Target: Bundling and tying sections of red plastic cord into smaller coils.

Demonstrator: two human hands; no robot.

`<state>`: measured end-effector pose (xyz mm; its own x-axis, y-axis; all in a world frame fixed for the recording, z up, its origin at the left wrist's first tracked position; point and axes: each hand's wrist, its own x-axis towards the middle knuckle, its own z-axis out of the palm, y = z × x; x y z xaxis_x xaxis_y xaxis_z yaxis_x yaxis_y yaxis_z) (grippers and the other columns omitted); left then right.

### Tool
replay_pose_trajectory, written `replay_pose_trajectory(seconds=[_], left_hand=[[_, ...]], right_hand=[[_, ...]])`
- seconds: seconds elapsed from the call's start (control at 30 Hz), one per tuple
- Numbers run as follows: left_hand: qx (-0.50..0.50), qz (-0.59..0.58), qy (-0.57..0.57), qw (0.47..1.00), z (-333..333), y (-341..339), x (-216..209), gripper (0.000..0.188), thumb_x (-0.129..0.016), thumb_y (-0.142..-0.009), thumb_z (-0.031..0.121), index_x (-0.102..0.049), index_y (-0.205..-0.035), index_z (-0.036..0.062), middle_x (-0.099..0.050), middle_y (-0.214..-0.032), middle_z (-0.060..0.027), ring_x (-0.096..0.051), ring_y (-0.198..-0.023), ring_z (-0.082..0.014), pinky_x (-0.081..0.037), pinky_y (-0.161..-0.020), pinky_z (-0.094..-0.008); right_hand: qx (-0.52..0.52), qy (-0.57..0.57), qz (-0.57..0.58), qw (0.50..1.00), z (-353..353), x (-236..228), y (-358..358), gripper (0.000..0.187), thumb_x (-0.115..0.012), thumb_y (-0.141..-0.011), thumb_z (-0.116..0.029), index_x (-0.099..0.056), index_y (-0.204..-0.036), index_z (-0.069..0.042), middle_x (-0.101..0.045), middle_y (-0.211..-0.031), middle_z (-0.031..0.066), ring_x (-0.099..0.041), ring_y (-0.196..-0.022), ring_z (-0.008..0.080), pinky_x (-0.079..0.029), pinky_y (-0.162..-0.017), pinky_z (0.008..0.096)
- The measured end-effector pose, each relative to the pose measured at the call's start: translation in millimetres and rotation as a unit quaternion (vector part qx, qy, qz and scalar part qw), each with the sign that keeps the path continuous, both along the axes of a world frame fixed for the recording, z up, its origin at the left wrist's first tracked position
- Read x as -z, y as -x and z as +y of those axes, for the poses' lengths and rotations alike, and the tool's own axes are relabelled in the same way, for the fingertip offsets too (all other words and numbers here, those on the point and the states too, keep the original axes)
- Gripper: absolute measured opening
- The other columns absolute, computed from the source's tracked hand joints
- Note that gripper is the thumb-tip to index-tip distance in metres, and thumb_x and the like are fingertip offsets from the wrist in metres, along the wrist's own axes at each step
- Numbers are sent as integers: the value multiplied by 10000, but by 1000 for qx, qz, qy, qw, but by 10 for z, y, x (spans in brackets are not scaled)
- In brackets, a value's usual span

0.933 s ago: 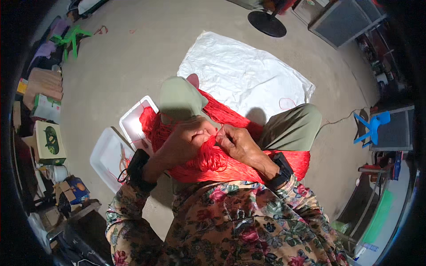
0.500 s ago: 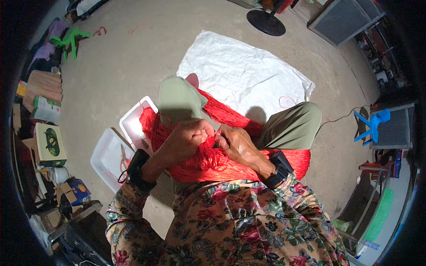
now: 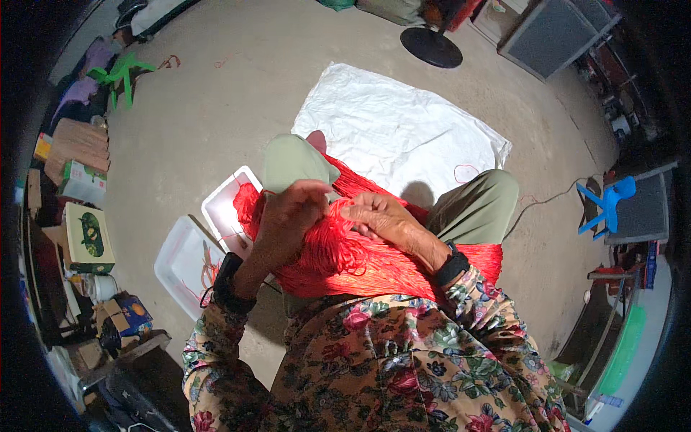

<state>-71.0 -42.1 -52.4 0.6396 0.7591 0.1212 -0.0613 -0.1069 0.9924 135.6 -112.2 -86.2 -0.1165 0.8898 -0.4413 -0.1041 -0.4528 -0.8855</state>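
Note:
A big skein of red cord (image 3: 389,265) lies in loops across my lap and around my knees. At the near end of a looped bundle, my right hand (image 3: 389,219) pinches red strands between thumb and fingers. My left hand (image 3: 299,209) is just left of it, over the same bundle, its fingers bent toward my right hand. The back of that hand hides most of its fingertips, so what lies in them is not plain. Loose loops of the cord hang below both hands.
Left of my knee stand a white foam box (image 3: 229,205) and a white plastic tray (image 3: 188,261) holding scissors (image 3: 207,261) and red cord scraps. A white sheet (image 3: 403,122) covers floor ahead. A blue stool (image 3: 608,205) stands right, a green stool (image 3: 122,75) far left.
My hands have moved a little apart. The left one has loosened from a fist and shifted left and up, while the right still pinches red strands. The view has tilted slightly.

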Motion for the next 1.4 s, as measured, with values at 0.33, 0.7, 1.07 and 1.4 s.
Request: replay_pose_trajectory(seconds=[0.33,0.7,1.07,1.4], left_hand=[[46,120,-36,991,43,-90,-323,360,-597,-933,301,-604,-1105,-16,-620,-809,-72,-569,-771,-112,-468,-713,-287],[86,-132,287,945,133,-631,-438,309,-563,-975,260,-562,-1136,-3,-659,-1019,-111,-662,-922,-198,-532,-854,-334],[79,-260,409,871,243,-729,-456,319,-568,-974,311,-559,-1122,28,-660,-1014,-130,-662,-950,-267,-528,-876,-432],[-39,-164,111,979,132,-1115,-581,333,-543,-987,253,-571,-1175,-20,-642,-1006,-59,-613,-897,-116,-493,-811,-270]], right_hand=[[53,-193,-96,975,230,-826,-202,150,-743,-835,-135,-629,-878,-47,-459,-623,-91,-399,-563,15,-329,-513,188],[-8,-427,-438,791,471,-1646,-346,300,-699,-834,-296,-696,-977,-32,-665,-798,155,-638,-693,265,-499,-636,382],[206,-353,-210,888,96,-1385,-538,301,-640,-930,-205,-624,-1149,1,-677,-903,89,-628,-798,147,-516,-736,296],[96,-365,-199,904,261,-1002,-383,1131,-818,-704,-512,-189,-1495,-3,-463,-1369,259,-450,-1293,339,-392,-1056,380]])
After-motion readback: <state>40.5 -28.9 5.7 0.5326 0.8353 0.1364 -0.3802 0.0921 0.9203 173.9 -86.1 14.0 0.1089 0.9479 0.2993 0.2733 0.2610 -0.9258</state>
